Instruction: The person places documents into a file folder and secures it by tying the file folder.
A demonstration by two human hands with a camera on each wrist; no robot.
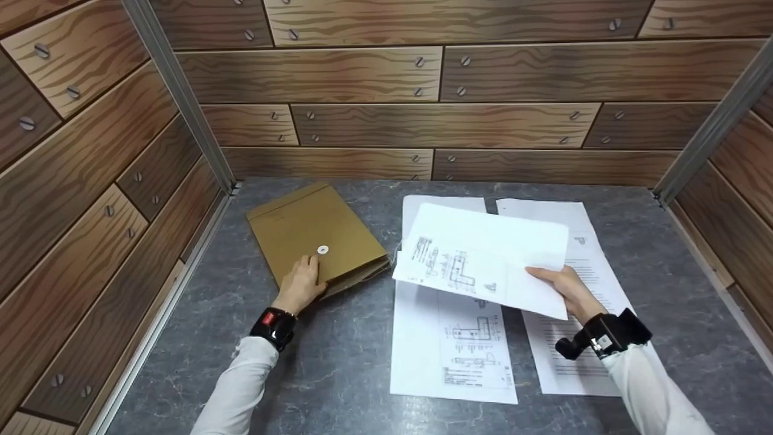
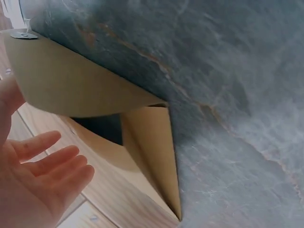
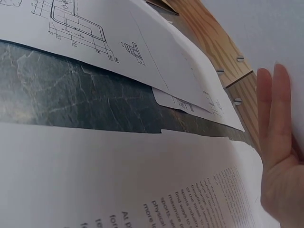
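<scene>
A brown paper envelope (image 1: 308,223) with a round white button (image 1: 323,249) lies at a slant on the left. My left hand (image 1: 299,284) rests on its near edge, fingers over the top face and thumb at the mouth. In the left wrist view the envelope's mouth gapes, its folded side gusset (image 2: 152,152) spreads, and the loosely extended fingers (image 2: 57,156) stand apart. On the right, my right hand (image 1: 570,287) pinches a white sheet of paper (image 1: 483,241) by its right side, thumb on top. The printed sheet hangs tilted above other papers.
Below the held sheet lies a printed drawing sheet (image 1: 453,356), with another paper (image 1: 447,205) behind it. A text sheet (image 1: 580,368) lies farther right, partly under my right forearm. The grey marbled tabletop (image 1: 338,374) is bounded by wood-patterned walls (image 1: 362,75).
</scene>
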